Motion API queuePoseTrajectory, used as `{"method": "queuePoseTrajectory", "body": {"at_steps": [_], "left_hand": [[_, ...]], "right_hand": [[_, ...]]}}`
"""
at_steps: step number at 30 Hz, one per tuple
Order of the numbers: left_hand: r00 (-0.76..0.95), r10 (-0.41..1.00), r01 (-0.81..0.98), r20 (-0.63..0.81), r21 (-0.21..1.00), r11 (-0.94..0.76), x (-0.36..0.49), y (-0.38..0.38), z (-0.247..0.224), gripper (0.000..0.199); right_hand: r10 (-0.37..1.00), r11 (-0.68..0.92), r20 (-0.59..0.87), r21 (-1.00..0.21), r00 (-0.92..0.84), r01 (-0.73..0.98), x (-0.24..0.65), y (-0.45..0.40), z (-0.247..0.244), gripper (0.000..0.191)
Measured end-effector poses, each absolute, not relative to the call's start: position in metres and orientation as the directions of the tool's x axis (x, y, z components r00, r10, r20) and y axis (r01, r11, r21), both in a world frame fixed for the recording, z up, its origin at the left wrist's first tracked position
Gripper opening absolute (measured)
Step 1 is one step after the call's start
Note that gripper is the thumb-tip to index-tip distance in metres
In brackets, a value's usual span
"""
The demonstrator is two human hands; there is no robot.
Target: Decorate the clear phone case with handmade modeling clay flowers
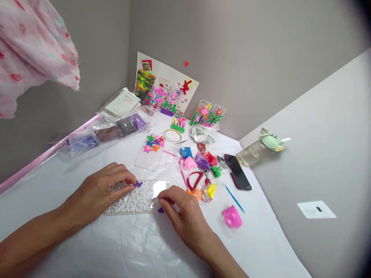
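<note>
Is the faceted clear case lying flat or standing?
Lying flat: the faceted clear case rests along the white sheet, broad side up.

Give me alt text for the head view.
A left hand pinches a small purple clay-like piece at a clear, faceted plastic phone case; the right hand is at its right end. Beyond lie bright wrapped lumps and red-handled scissors on a white sheet.

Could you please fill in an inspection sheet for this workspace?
Surface: white cover, crinkled near the front.
Things in hand: clear case, lying flat under the hands; purple piece at its far edge.
Clutter: coloured packets, scissors and phone to the right; flowered case behind.
Left hand: pinching the purple piece.
Right hand: over the clear case's right end; grip unclear.
Cables: nothing seen.
Surroundings: grey walls, decorated board, pink cloth at upper left.
</note>
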State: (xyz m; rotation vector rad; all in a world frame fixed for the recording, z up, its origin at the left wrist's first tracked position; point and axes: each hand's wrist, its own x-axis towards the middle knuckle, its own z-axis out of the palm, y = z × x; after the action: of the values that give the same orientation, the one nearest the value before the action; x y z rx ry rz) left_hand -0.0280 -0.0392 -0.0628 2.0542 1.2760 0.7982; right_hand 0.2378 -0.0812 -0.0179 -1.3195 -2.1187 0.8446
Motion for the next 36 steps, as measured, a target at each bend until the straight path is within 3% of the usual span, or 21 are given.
{"method": "queuePoseTrajectory", "body": {"at_steps": [24, 28, 32, 36], "left_hand": [[0.401, 0.892, 0.627, 0.207, 0.648, -0.432, -0.026, -0.037, -0.072, 0.025], [0.405, 0.890, 0.621, 0.209, 0.652, -0.435, -0.028, -0.036, -0.072, 0.027], [0.395, 0.896, 0.620, 0.204, 0.660, -0.424, -0.028, -0.035, -0.074, 0.028], [0.404, 0.897, 0.628, 0.176, 0.660, -0.412, -0.029, -0.034, -0.072, 0.027]], "right_hand": [[0.914, 0.332, 0.085, -0.716, -0.396, 0.613, 0.239, -0.081, -0.016, 0.015], [0.904, 0.310, 0.006, -0.698, -0.428, 0.645, 0.244, -0.081, -0.007, 0.006], [0.830, 0.375, -0.110, -0.615, -0.547, 0.693, 0.249, -0.082, 0.001, 0.032], [0.834, 0.371, -0.127, -0.590, -0.536, 0.717, 0.251, -0.081, 0.001, 0.019]]}}
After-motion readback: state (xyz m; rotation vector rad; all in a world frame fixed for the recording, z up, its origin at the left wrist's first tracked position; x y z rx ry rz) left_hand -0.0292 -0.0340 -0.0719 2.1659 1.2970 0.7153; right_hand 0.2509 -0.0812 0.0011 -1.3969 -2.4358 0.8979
